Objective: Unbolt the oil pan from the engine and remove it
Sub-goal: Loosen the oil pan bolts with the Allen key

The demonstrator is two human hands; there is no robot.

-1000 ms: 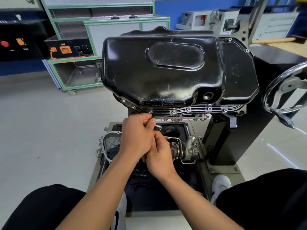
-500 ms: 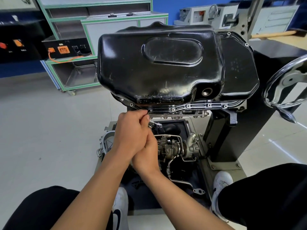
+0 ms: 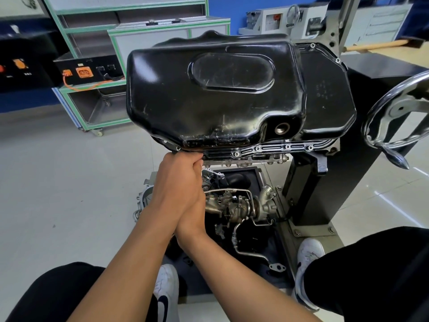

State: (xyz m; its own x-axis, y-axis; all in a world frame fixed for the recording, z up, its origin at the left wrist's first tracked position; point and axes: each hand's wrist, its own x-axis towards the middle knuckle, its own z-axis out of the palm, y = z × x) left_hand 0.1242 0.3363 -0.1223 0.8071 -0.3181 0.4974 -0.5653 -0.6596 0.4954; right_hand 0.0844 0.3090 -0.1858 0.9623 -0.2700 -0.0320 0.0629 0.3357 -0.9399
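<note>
Turbocharger (image 3: 239, 205) beneath the oil pan (image 3: 209, 108), handwheel (image 3: 400, 109) right, green-framed cart (image 3: 102, 108) behind.

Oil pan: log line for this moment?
pan: on engine | left hand: at flange | right hand: under left | grips: hidden

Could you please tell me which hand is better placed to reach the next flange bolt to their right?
Probably the left hand: it lies on top, fingers at the oil pan flange beside that bolt. The right hand sits lower, mostly covered by it.
</note>
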